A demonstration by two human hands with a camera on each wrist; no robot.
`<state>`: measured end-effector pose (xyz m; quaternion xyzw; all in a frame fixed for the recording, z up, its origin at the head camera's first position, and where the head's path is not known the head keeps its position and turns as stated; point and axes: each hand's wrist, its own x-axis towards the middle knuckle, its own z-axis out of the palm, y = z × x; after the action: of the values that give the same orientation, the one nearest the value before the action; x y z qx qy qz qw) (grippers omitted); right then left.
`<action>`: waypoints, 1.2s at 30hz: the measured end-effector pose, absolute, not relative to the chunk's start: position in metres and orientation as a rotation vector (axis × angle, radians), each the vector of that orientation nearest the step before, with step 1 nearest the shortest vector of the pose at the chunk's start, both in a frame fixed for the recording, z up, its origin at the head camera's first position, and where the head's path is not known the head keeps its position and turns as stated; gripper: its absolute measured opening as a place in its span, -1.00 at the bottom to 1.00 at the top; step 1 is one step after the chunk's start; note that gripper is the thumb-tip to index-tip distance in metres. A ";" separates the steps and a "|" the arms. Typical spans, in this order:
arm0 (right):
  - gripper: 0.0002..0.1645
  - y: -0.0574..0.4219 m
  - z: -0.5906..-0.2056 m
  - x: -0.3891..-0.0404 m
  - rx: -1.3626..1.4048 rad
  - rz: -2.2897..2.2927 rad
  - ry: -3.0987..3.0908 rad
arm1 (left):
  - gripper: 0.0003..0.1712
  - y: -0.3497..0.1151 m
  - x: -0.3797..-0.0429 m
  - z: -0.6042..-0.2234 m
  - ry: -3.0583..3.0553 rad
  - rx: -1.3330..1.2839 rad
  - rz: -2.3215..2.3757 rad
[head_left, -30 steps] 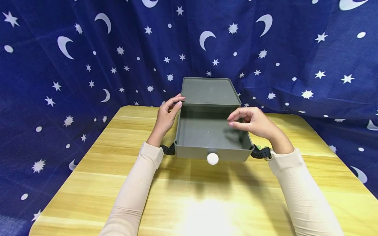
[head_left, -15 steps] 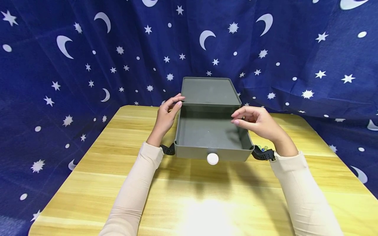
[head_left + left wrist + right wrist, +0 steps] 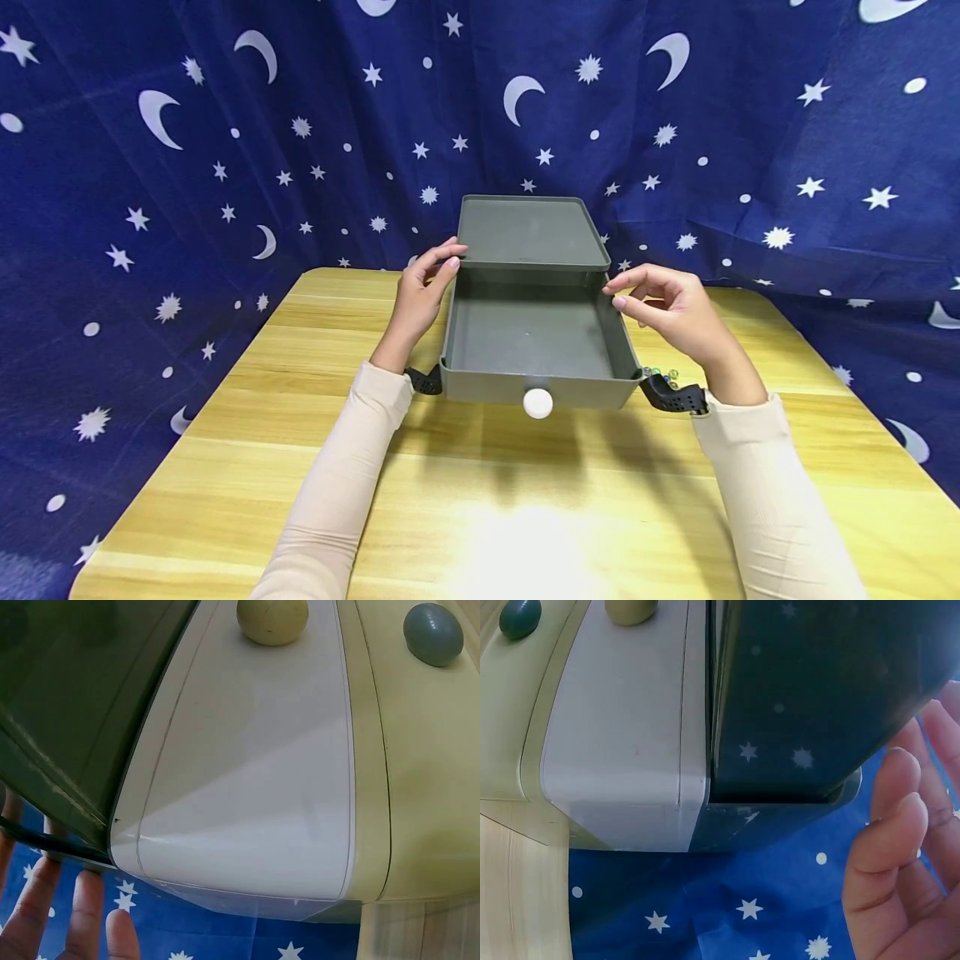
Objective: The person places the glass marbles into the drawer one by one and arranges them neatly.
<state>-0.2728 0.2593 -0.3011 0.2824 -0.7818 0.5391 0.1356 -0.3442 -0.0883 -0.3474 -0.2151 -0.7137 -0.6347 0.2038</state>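
Note:
A small desktop drawer chest has a grey top [image 3: 528, 232] with a raised rim. Its grey top drawer [image 3: 480, 387] is pulled out toward me, with a white round knob [image 3: 537, 403] on the front and a bare floor inside. My left hand [image 3: 420, 296] rests with its fingertips at the chest's front left corner; in the left wrist view its fingers [image 3: 86, 907] lie along the drawer's side. Over the drawer's right edge hovers my right hand [image 3: 675, 312], fingers loosely bent, thumb and forefinger apart, nothing visible between them.
Several small glass marbles [image 3: 673, 375] lie right of the drawer, partly behind the black wrist camera [image 3: 671, 396]. Below the open drawer sit a white drawer [image 3: 247, 765] and a yellow drawer [image 3: 427, 772], both closed. A blue star-patterned curtain [image 3: 337, 108] hangs behind the wooden table [image 3: 300, 467].
My right hand has moved right, from above the drawer's inside to its right edge. More of the marbles shows now. The left hand and the drawer have stayed put.

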 end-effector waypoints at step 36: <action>-0.70 0.310 -0.328 -0.269 0.678 1.731 -2.110 | -0.67 -0.087 -0.346 -0.348 -1.968 -0.612 -1.782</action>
<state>-0.2691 0.3103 -0.3285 0.2380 -0.7400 0.6073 0.1639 -0.3464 -0.0873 -0.3484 -0.2198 -0.7066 -0.6399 0.2073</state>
